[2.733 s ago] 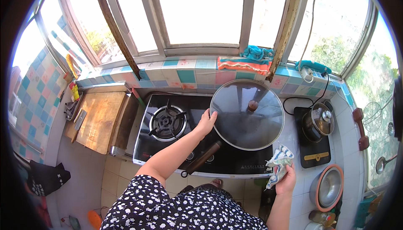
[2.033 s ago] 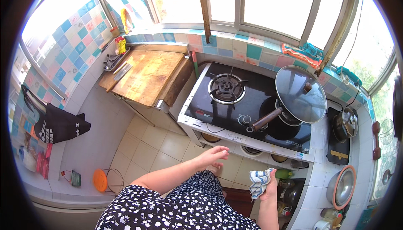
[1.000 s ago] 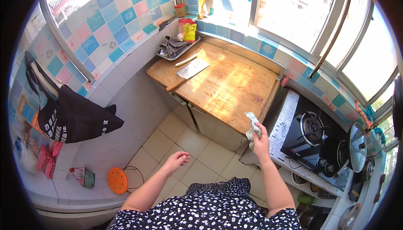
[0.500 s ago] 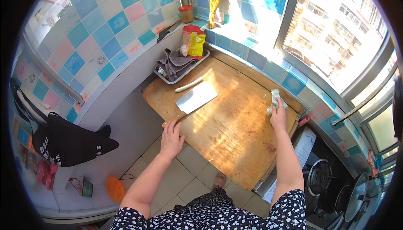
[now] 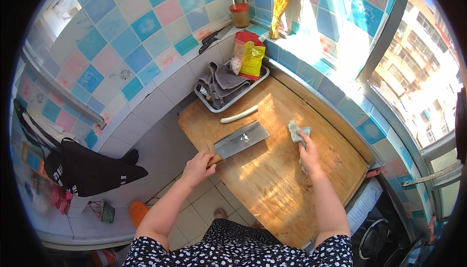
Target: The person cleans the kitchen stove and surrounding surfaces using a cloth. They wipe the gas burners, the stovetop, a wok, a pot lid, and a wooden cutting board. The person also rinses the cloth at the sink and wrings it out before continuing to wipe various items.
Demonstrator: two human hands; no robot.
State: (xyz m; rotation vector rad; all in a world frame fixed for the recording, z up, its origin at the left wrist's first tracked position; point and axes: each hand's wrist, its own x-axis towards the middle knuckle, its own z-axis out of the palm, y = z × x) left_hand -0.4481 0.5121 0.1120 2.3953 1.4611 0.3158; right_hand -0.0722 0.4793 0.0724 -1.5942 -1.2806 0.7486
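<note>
Wooden and pale brown, the large rectangular cutting board (image 5: 287, 169) fills the counter below the tiled window sill; most of its surface is seen bare and lit by the sun. The left hand (image 5: 197, 167) is closed around the short wooden handle of the wide steel cleaver (image 5: 241, 140), whose flat blade lies on the board near its left edge; the blade is judged to be resting, not lifted, though a small tilt cannot be excluded. The right hand (image 5: 307, 152) is pressed on the crumpled pale green cloth (image 5: 296, 131), the fingers being curled over it, and the cloth touches the board to the right of the cleaver, a little apart from it. A long white stalk of vegetable (image 5: 239, 114) lies whole near the far edge of the board, between the cleaver and the grey metal tray (image 5: 232, 100); in this tray a folded grey towel (image 5: 221, 82) and a red and yellow packet (image 5: 249, 55) are kept.

As far as it can be judged, the work is at an early stage; the board is being wiped while the cleaver is held at its place; no cut pieces are seen on the wood, and the stalk is not yet touched. The wiping of the nearer part of the board and any cutting are considered as left to do.
</note>
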